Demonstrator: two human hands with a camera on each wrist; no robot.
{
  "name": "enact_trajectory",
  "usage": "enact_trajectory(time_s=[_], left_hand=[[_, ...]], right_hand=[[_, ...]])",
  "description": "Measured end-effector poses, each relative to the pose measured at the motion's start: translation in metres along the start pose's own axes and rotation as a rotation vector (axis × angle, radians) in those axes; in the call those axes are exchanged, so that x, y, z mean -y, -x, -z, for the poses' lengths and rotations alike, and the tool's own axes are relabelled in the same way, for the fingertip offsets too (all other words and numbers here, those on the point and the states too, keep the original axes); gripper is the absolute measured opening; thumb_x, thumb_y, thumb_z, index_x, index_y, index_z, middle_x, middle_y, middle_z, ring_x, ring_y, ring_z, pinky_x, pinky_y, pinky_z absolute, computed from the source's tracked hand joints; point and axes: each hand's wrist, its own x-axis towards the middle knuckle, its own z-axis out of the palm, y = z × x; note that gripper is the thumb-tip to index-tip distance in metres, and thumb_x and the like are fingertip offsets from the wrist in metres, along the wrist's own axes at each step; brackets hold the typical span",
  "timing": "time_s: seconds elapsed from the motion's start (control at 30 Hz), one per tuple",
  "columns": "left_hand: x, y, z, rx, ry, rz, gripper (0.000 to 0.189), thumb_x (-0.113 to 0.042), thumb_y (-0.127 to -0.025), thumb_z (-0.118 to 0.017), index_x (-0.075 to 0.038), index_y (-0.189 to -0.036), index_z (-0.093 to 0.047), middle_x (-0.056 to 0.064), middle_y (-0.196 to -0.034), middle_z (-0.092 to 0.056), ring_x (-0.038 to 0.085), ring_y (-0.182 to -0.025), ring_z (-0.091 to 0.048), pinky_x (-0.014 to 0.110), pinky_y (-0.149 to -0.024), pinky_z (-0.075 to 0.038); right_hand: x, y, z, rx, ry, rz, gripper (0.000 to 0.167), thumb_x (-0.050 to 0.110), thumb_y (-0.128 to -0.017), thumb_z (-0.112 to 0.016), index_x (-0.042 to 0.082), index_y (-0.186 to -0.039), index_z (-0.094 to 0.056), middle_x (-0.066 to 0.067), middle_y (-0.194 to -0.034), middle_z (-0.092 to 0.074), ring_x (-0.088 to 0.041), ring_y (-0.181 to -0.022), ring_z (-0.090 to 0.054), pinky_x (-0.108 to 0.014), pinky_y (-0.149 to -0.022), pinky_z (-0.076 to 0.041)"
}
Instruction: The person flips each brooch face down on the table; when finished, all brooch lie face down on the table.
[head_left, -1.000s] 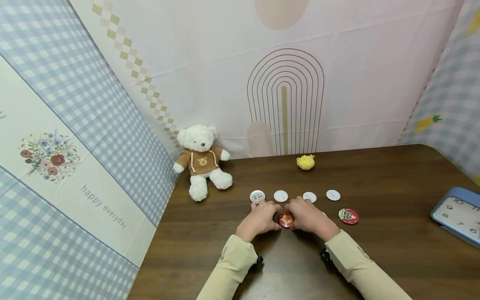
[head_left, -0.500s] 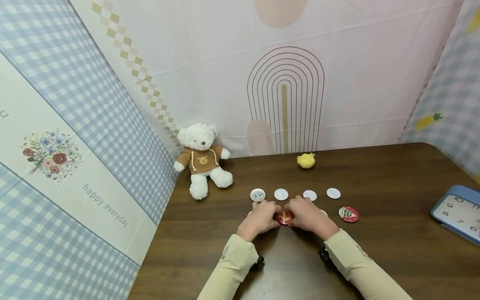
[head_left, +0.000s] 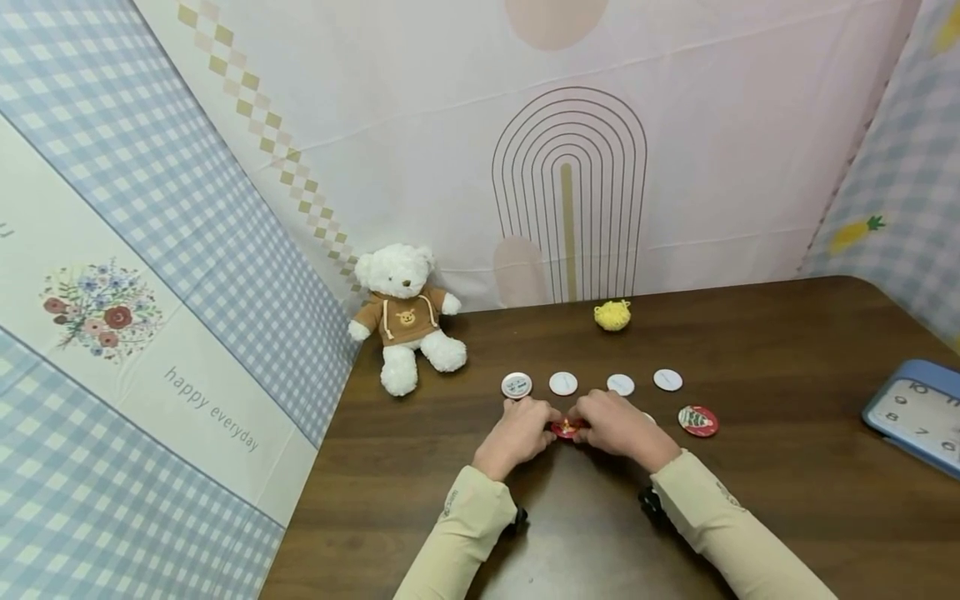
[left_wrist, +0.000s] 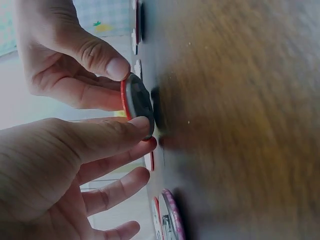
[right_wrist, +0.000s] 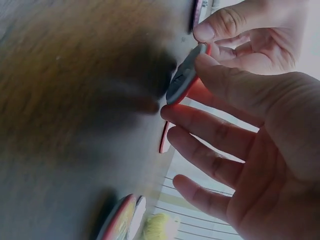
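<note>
A round, glossy red button badge with a golden picture and a grey back is held tilted, just above the brown wood-grain table, between two hands. With twelve o'clock taken as straight ahead of the person, its rim is pinched at nine o'clock by the thumb and fingertips of the left hand and at three o'clock by those of the right hand; the spare fingers are spread loosely.

Because only the edge is gripped, the badge could be dropped or flipped if one pinch is eased before the other. Whether a pin is fastened on its back cannot be made out; a loose one might prick a fingertip. The round white badge with dark print at ten o'clock and the flat white disc at two o'clock could be nudged, as knuckles are held close to both.

Compared with a second ago, the red face is tipped more steeply and seen as a narrower oval, while both pinches are kept. Farther out, the fluffy yellow ball at one o'clock and the white plush teddy bear at ten are left undisturbed.
</note>
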Motion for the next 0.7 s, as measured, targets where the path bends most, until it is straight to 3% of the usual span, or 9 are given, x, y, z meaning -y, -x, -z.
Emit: enact_trajectory(time_s=[0.13, 0.37, 0.7], left_hand=[[0.0000, 0.0015, 0.0023, -0.013, 0.022, -0.006, 0.016, -0.011, -0.089, -0.074, -0.022, -0.099, -0.081, -0.009, -0.091, -0.075, 0.015, -0.089, -0.068, 0.035, -0.074, -0.036], [0.0013, 0.0056, 0.0046, -0.078, -0.007, 0.004, 0.016, -0.011, -0.091, -0.071, -0.023, -0.095, -0.081, -0.009, -0.079, -0.071, 0.017, -0.079, -0.067, 0.037, -0.072, -0.040], [0.0028, 0.0074, 0.0071, -0.157, -0.062, -0.011, 0.014, -0.008, -0.087, -0.072, -0.019, -0.079, -0.076, -0.008, -0.064, -0.063, 0.016, -0.066, -0.064, 0.041, -0.068, -0.048]], right_hand=[[0.0008, 0.0006, 0.0037, 0.010, -0.038, 0.010, 0.013, 0.003, -0.088, -0.075, 0.011, -0.078, -0.072, 0.011, -0.065, -0.057, -0.006, -0.057, -0.045, -0.027, -0.057, -0.042], [0.0004, 0.0014, 0.0052, -0.087, -0.019, 0.078, 0.018, -0.006, -0.087, -0.069, 0.010, -0.079, -0.074, 0.005, -0.068, -0.064, -0.003, -0.058, -0.047, -0.027, -0.056, -0.044], [0.0019, -0.0028, 0.0005, -0.132, 0.003, 0.093, 0.025, -0.011, -0.084, -0.066, 0.011, -0.072, -0.068, 0.011, -0.059, -0.049, -0.005, -0.055, -0.040, -0.025, -0.052, -0.038]])
